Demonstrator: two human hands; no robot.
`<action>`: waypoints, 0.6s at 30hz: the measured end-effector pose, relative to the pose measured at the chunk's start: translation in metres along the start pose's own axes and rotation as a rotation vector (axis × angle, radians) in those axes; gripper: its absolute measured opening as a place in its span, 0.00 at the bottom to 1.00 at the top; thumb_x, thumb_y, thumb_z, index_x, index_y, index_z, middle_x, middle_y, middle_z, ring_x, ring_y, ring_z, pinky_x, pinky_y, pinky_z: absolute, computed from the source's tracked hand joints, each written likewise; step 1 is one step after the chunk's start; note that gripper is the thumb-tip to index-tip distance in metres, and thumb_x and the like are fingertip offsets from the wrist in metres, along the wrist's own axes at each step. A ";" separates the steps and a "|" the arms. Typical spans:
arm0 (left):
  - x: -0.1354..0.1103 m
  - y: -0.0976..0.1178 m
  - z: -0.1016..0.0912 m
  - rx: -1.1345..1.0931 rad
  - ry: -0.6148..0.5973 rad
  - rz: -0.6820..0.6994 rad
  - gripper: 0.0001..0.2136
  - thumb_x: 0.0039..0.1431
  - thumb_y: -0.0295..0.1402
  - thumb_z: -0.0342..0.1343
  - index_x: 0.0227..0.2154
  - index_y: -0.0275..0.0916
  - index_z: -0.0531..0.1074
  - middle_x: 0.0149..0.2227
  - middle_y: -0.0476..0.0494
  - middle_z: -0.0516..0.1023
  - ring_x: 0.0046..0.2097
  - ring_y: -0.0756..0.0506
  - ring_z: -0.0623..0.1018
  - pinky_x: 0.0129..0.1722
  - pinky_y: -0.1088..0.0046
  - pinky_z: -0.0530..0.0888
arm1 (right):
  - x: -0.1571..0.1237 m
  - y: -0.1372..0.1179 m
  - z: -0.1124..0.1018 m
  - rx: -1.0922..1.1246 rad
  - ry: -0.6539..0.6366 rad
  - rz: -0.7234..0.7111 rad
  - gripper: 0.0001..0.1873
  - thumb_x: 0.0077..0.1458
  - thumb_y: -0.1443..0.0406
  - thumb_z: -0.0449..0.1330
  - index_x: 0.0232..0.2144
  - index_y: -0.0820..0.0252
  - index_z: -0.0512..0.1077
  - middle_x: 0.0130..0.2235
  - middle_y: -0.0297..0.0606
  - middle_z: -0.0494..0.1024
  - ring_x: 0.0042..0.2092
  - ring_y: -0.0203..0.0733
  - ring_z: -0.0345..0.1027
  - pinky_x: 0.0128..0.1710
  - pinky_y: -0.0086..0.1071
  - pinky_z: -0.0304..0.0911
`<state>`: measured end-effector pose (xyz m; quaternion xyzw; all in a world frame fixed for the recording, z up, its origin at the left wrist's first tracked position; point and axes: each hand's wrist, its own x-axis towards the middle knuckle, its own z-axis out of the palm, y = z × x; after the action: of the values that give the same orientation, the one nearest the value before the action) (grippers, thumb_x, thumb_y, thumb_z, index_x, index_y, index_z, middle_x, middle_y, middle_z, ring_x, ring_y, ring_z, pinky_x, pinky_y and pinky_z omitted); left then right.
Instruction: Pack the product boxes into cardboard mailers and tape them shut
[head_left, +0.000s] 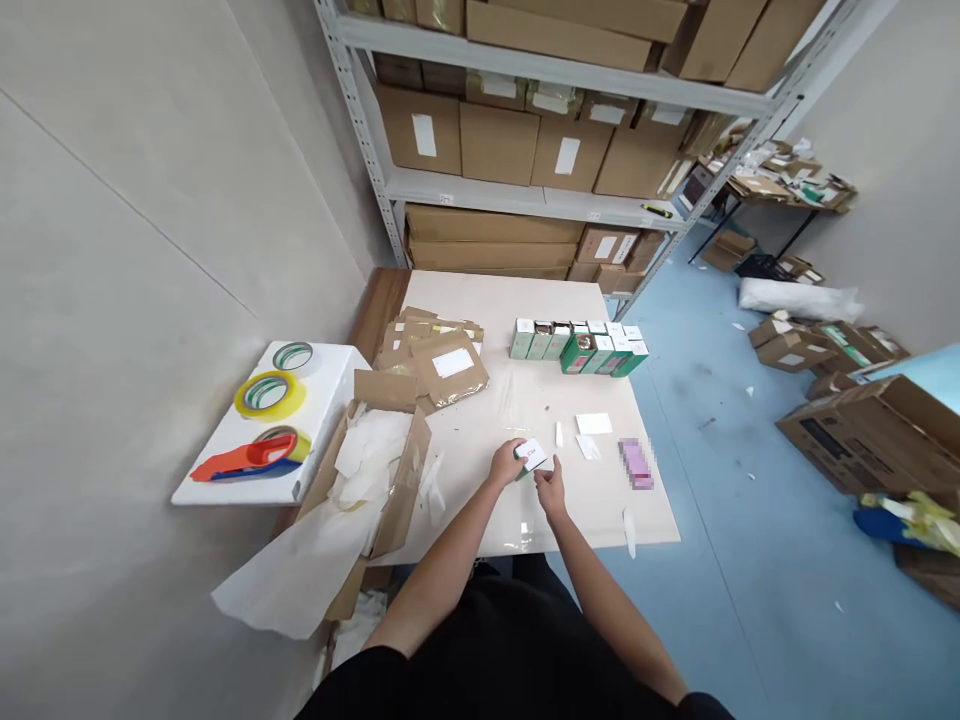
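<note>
My left hand (507, 464) is closed around a small white-and-green carton (532, 455), its white end facing up. At the carton's near right edge is my right hand (551, 489), thumb and index finger stretched out and apart. It appears to touch the carton's edge, though contact is hard to make out. Right of the hands lie a white card (594, 423), a crumpled white slip (589, 447) and a narrow white strip (559, 434). A pink item (636, 464), blurred out, rests near the table's right side.
Similar cartons (540, 342) stand in rows at the back right. Flat brown mailers (450, 365) are piled at the back left. An open cardboard box (401, 490) with white paper stands left, beside tape rolls (270, 396) and an orange tape dispenser (244, 458). Shelving (540, 195) rises behind.
</note>
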<state>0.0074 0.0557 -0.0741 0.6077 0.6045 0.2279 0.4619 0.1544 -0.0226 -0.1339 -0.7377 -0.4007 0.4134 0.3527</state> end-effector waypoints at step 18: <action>-0.016 0.021 -0.017 0.718 -0.240 0.240 0.28 0.58 0.37 0.63 0.62 0.42 0.68 0.59 0.38 0.73 0.56 0.37 0.76 0.52 0.66 0.73 | 0.003 -0.001 -0.013 0.077 -0.168 -0.032 0.37 0.45 0.68 0.58 0.60 0.53 0.68 0.60 0.40 0.75 0.55 0.48 0.74 0.59 0.44 0.68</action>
<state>0.0012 0.0492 -0.0443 0.8192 0.5122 -0.0182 0.2573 0.1673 -0.0221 -0.1289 -0.6798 -0.4244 0.4833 0.3524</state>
